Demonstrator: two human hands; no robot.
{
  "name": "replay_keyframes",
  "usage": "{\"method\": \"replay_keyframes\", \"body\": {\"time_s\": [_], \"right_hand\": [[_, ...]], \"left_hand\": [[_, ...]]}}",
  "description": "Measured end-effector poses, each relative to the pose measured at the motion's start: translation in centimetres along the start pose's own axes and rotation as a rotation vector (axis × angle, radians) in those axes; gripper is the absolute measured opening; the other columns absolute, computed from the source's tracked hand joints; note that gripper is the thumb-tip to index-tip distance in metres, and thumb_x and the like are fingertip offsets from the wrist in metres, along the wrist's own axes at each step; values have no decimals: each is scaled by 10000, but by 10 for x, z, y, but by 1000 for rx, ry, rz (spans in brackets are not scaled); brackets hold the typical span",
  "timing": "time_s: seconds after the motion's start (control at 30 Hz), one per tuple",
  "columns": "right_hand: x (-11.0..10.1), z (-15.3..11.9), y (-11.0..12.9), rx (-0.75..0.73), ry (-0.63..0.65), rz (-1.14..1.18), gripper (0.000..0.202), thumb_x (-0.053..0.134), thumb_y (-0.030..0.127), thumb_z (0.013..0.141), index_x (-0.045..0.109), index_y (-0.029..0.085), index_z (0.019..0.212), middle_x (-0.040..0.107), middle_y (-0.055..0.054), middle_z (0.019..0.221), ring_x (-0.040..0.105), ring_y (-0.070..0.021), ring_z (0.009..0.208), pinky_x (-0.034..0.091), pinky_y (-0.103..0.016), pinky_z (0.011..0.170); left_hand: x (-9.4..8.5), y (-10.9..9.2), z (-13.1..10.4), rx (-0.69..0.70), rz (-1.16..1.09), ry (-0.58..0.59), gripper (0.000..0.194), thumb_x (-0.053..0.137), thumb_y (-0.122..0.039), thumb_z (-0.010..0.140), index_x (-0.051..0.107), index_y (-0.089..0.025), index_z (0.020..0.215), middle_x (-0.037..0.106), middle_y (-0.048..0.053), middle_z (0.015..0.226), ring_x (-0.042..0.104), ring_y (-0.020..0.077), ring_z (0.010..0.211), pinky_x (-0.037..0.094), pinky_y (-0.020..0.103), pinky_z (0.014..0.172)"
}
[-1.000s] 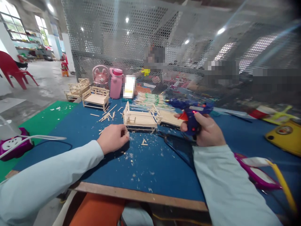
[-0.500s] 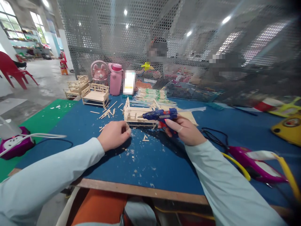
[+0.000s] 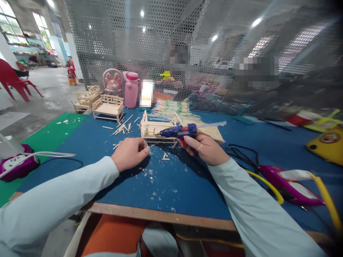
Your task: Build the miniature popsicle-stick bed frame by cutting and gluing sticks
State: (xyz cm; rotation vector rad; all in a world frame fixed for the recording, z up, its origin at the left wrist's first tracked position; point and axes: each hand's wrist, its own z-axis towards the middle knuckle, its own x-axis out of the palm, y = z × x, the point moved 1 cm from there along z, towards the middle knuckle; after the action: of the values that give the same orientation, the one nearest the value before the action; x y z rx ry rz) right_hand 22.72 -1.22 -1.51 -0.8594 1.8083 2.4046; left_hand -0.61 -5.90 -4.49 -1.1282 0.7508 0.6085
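My right hand (image 3: 207, 146) grips a blue glue gun (image 3: 178, 131), with a clear glue stick (image 3: 213, 124) poking from its back. The gun's nozzle points left, over a small wooden model bench (image 3: 147, 130) on the blue table. Just in front of the bench's left end rests my left hand (image 3: 131, 152), its fingers curled together; what they hold, if anything, is hidden. Short wood pieces (image 3: 165, 157) and glue scraps lie between the hands. Behind the gun, a flat wooden mat (image 3: 214, 132) is partly covered.
Finished model benches (image 3: 108, 109) stand back left, near loose sticks (image 3: 123, 125). A pink bottle (image 3: 131, 91), a phone (image 3: 147, 93) and bagged sticks (image 3: 171, 107) line the mesh screen (image 3: 112, 39). Purple power strips (image 3: 292, 185) with cables sit at both sides.
My right hand has moved slightly left and down with the glue gun, bringing the nozzle nearer the model bench. My left hand has stayed in place.
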Motion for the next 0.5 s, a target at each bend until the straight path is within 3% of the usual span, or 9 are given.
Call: {"method": "replay_keyframes", "body": {"time_s": [0.5], "right_hand": [[-7,-5,7,-22,-22,38,423,648,578,671,564,165,696,572,-3,611,430,-74,391,327,-246,380]], "left_hand": [[1,-1,-1,9,-49,9,201,484,-305,799,616,-164,742,641,20,655,528,127,572,349,230,548]]}}
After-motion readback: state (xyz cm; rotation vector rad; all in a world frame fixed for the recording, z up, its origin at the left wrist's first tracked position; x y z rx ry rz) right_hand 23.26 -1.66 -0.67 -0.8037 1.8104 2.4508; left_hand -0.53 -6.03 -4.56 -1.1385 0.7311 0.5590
